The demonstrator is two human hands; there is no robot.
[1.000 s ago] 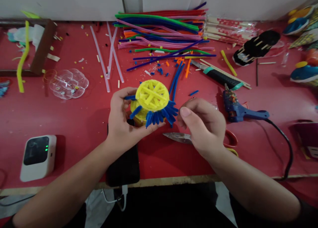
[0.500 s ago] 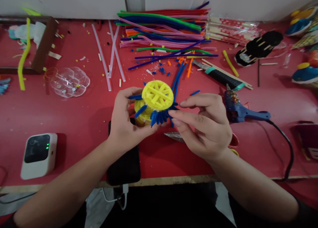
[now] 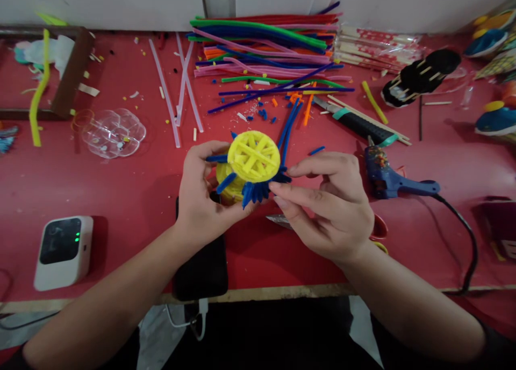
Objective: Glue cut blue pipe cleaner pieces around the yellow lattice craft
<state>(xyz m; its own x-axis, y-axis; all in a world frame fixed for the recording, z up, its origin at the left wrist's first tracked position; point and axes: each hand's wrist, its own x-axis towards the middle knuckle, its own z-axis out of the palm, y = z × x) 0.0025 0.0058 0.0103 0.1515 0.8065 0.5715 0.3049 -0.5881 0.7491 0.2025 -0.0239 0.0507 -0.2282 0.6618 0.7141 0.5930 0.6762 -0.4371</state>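
Note:
My left hand (image 3: pixel 203 185) is closed around a yellow and blue pipe-cleaner craft (image 3: pixel 253 156). Its top is a yellow wheel with crossed spokes, tilted towards me, and a second yellow ring shows underneath. Short blue pieces (image 3: pixel 255 191) stick out around its sides. At the craft's right side is my right hand (image 3: pixel 328 203), thumb and fingertips drawn together against the blue pieces; whether they pinch one is hidden. Behind the craft lie two long blue pipe cleaners (image 3: pixel 289 125). Under my right fingers shows part of a scissor blade (image 3: pixel 279 219).
Colourful pipe cleaners (image 3: pixel 262 42) are heaped at the back. A cutter (image 3: pixel 358 125) and a blue glue gun (image 3: pixel 397 182) with a cord lie to the right. A phone (image 3: pixel 201 270) sits at the front edge; a white device (image 3: pixel 63 254) and a clear dish (image 3: pixel 115 133) are left.
The craft has shifted slightly left and its yellow wheel has tilted a little. My right hand has followed it leftwards, fingertips still at the blue pieces.

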